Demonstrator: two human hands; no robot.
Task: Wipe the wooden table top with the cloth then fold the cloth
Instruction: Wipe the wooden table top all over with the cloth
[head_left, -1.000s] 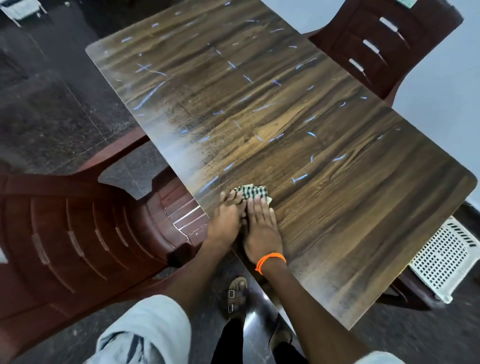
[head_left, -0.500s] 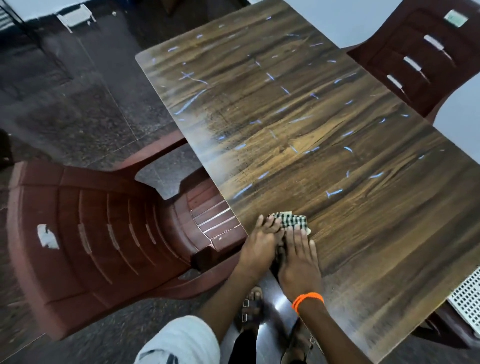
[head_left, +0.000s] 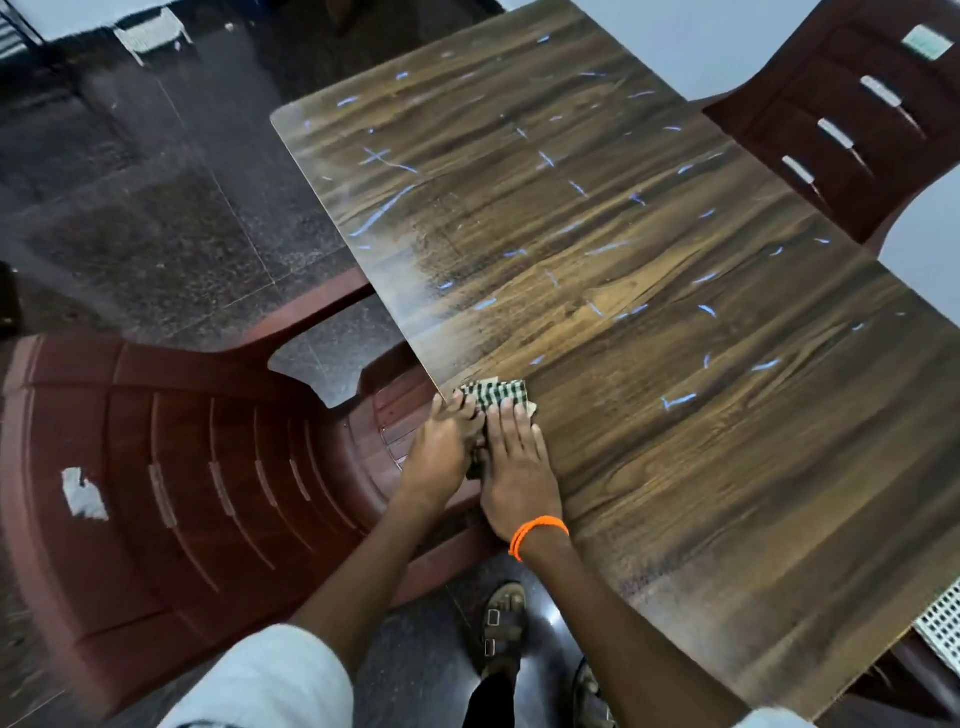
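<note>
A green-and-white checked cloth (head_left: 494, 396) lies bunched small at the near left corner of the wooden table top (head_left: 649, 322). Both hands press flat on it, side by side. My left hand (head_left: 441, 449) sits at the table's left edge, partly over the edge, fingers on the cloth. My right hand (head_left: 514, 467), with an orange band at the wrist, covers the cloth's near part. Only the far end of the cloth shows beyond the fingertips.
A maroon plastic chair (head_left: 171, 493) stands against the table's left side, its seat under the corner. A second maroon chair (head_left: 862, 119) is at the far right. A white perforated basket (head_left: 943, 623) sits at the right edge. My sandalled feet (head_left: 501, 629) stand on dark tiled floor.
The view has shifted, so the table sits further right in frame. Both hands stay pressed on the cloth at the same table corner.
</note>
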